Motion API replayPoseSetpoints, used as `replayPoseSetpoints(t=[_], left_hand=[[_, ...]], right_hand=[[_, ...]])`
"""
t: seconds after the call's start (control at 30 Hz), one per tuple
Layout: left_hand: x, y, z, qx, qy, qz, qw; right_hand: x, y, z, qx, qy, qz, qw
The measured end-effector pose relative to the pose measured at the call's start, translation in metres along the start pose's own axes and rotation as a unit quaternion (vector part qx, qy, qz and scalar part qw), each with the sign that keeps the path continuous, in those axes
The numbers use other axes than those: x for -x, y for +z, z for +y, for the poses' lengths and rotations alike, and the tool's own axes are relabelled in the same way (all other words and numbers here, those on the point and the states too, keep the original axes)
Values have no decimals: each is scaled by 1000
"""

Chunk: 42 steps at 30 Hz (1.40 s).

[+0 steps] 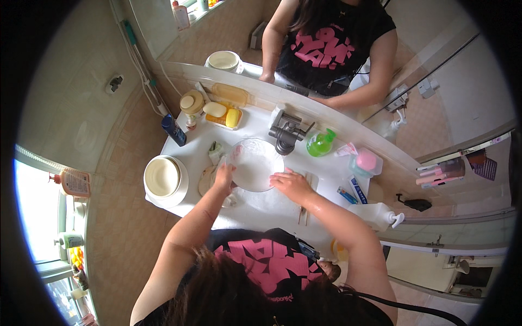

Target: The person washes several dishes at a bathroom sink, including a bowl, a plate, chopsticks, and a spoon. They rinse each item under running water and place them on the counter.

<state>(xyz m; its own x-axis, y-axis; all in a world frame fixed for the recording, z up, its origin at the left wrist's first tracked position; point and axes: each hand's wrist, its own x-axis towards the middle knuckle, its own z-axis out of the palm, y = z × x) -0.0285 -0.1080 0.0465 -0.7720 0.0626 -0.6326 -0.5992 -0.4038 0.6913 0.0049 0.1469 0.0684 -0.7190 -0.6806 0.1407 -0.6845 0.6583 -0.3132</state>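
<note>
A round white bowl with a thin dark rim [257, 165] is in the sink below the dark faucet [285, 132]. My left hand [225, 176] grips the bowl's left edge, thumb near the rim and fingers beneath. On the bowl's right side rest the fingers of my right hand [291, 184], at the rim; whether they curl under it is hidden. A crumpled cloth [207, 179] lies beside and partly under my left forearm. Chopsticks [301, 216] lie partly hidden under my right wrist.
Stacked white bowls [162, 177] stand at left. Behind are a soap dish [224, 118], a blue bottle [174, 130] and a jar [191, 102]. A green pump bottle [320, 143], toothpaste tubes [357, 189] and a white pump bottle [375, 216] stand or lie at right. A mirror [228, 36] edges the back.
</note>
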Motion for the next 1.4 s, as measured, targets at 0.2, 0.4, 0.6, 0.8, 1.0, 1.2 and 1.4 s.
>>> replayPoseSetpoints(t=[0.2, 0.4, 0.6, 0.8, 1.0, 1.2, 1.4], left_hand=[[-9, -14, 8, -84, -6, -61, 995], [-13, -9, 13, -246, 131, 23, 960], [7, 1, 19, -428, 214, 31, 877], [6, -3, 7, -402, 223, 40, 887], [14, -10, 2, -406, 263, 72, 872], [30, -23, 17, -514, 432, 67, 738], [38, -36, 24, -525, 509, 49, 680]], right_hand=[[-9, -10, 29, 163, 34, -36, 985], [9, 14, -14, -65, 22, -74, 995], [18, 27, 38, -182, 317, 111, 924], [-49, 31, 132, -196, 412, 294, 840], [-83, 49, 189, -331, 427, 386, 748], [-76, 40, 196, -199, 415, 294, 838], [-63, -1, 154, -297, 391, 249, 835]])
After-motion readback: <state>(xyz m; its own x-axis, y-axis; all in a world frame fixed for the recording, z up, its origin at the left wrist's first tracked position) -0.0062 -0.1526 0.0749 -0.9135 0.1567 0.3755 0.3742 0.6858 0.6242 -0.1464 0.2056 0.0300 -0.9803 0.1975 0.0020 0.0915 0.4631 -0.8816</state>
